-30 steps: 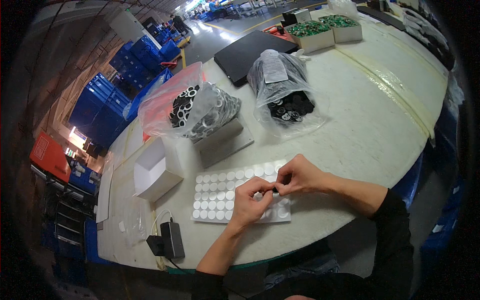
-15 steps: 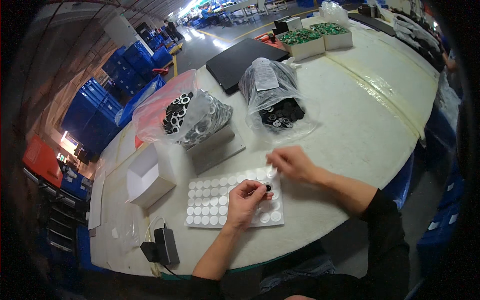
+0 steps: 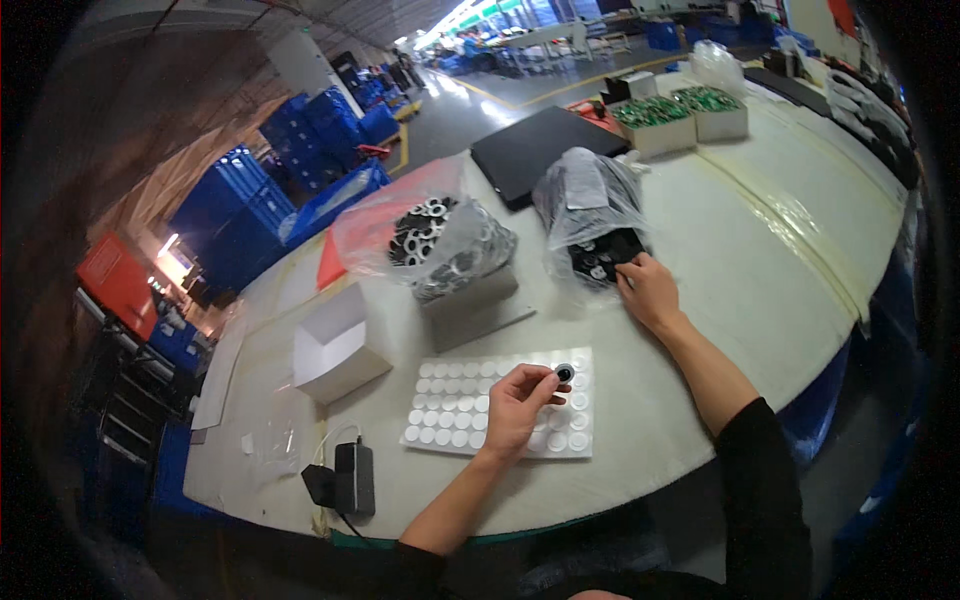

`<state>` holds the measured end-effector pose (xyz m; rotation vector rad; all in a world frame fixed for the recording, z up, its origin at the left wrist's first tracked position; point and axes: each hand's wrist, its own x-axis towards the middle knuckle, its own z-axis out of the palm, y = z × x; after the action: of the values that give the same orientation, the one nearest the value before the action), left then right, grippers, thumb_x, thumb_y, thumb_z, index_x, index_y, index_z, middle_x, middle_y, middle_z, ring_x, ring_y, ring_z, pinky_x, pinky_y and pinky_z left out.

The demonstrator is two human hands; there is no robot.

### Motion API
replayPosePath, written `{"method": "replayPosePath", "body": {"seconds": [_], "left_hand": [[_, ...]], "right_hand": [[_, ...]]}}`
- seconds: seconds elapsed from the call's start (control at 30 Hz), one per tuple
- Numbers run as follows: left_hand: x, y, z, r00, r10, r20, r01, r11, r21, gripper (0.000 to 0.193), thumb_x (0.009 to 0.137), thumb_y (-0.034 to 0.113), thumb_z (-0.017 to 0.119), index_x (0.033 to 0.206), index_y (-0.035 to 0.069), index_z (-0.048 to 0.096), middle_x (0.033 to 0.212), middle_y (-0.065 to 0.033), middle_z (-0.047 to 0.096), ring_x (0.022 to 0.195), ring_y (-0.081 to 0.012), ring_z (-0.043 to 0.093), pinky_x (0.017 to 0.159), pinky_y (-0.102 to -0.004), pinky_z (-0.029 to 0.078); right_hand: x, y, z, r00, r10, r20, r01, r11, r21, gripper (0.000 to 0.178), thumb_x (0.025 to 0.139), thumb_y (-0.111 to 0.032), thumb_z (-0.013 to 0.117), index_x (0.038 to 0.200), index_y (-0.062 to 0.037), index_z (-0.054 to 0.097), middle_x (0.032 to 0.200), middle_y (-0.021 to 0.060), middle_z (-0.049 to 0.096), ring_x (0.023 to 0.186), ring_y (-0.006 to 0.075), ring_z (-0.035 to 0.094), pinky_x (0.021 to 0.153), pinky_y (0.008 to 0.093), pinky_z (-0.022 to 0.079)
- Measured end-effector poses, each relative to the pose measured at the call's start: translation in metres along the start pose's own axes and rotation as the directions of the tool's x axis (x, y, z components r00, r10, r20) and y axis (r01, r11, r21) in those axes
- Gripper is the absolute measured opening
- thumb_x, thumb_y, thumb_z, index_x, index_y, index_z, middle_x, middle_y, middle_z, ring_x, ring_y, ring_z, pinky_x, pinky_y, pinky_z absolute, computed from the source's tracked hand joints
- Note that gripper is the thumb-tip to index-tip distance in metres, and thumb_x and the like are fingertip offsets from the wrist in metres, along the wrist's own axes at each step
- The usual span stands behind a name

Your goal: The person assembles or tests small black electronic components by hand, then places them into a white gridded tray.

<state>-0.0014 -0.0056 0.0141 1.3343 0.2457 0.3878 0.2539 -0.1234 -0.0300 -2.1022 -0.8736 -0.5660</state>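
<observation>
My left hand (image 3: 518, 408) pinches a small round black piece with a pale rim (image 3: 565, 373) between thumb and fingers. It is held above a white sheet of round stickers (image 3: 440, 437), whose discs lie in rows. Farther off, my right hand (image 3: 652, 292) reaches the mouth of a clear plastic bag (image 3: 590, 190). Its curled fingertips touch the black discs (image 3: 594, 262) inside; what they pinch, if anything, is hidden. Left of that bag, another clear bag (image 3: 487, 247) is full of black and white rings (image 3: 420, 228).
An open white box (image 3: 345, 358) stands left of the sheet, with a black power adapter (image 3: 353, 478) nearer me. Beside the ring bag is a grey block (image 3: 480, 315). Farther back lie a black flat case (image 3: 545, 150) and boxes of green circuit boards (image 3: 665, 138).
My right hand has moved from above the sticker sheet forward and right to the bag of black discs. My left hand still holds the round piece. The whole view has shifted.
</observation>
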Motion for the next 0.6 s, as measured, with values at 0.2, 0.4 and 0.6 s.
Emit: {"method": "replayPosePath", "body": {"seconds": [0.2,0.4,0.6], "left_hand": [[-0.01,0.033,-0.006,0.988,0.12,-0.1,-0.108,0.987,0.118,0.009,0.089,0.006,0.062,0.094,-0.001,0.061,0.083,-0.009,0.065,0.073,-0.0153,0.063,0.065,-0.0282,0.052],[0.037,0.104,-0.029,0.893,0.424,-0.151,-0.297,0.807,0.511,0.009,0.087,0.008,0.065,0.089,-0.001,0.065,0.075,-0.0032,0.065,0.065,-0.0096,0.059,0.06,-0.0231,0.047],[0.145,0.176,-0.073,0.734,0.666,-0.136,-0.155,0.36,0.92,0.017,0.081,0.012,0.066,0.086,-0.003,0.069,0.08,-0.0131,0.07,0.075,-0.0146,0.067,0.066,-0.0269,0.05]], "right_hand": [[-0.001,0.0,-0.002,0.999,0.003,-0.034,-0.002,0.999,0.046,0.013,0.079,-0.016,0.065,0.09,-0.0099,0.07,0.075,0.0123,0.064,0.071,0.0315,0.062,0.067,0.0404,0.05],[0.002,0.004,-0.006,0.999,0.006,-0.051,0.001,0.99,0.14,0.014,0.077,-0.013,0.066,0.089,-0.0066,0.07,0.073,0.0126,0.065,0.068,0.0304,0.062,0.067,0.0398,0.05],[-0.002,-0.004,-0.006,0.996,0.027,-0.086,-0.003,0.964,0.264,0.015,0.076,-0.01,0.065,0.088,-0.0041,0.071,0.071,0.0134,0.063,0.065,0.0275,0.062,0.065,0.0366,0.05]]}}
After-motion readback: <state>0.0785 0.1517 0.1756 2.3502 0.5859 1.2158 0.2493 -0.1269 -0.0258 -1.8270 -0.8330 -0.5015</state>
